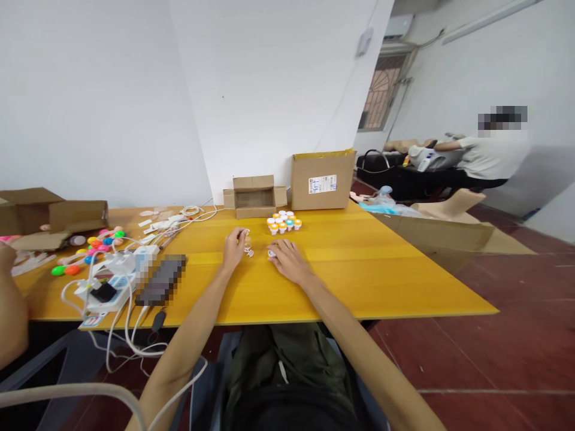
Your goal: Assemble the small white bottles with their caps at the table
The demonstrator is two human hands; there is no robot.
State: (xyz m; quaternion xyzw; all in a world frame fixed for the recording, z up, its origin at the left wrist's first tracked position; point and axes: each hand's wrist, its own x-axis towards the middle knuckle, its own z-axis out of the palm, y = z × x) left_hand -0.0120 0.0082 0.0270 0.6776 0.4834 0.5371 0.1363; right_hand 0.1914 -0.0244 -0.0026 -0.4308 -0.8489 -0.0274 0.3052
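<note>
My left hand (233, 248) is closed in a pinch above the table, with a small white piece (247, 231) at its fingertips. Just below those fingers lie small white looped parts (248, 252) on the tabletop. My right hand (290, 261) rests low over the table, its fingers curled around a small white round piece (271, 253) that is partly covered. Beyond both hands, a tight cluster of white round pieces with orange tops (283, 227), one of them teal, stands on the table. The exact kind of these small pieces is too small to tell.
Behind the cluster sit an open small carton (254, 200) and a larger cardboard box (321, 182). Leftward are a phone (160, 280), power strips with white cables (117, 278) and colourful balls (96, 245). Another person's arm (11, 311) shows at far left; a person (489, 149) sits back right.
</note>
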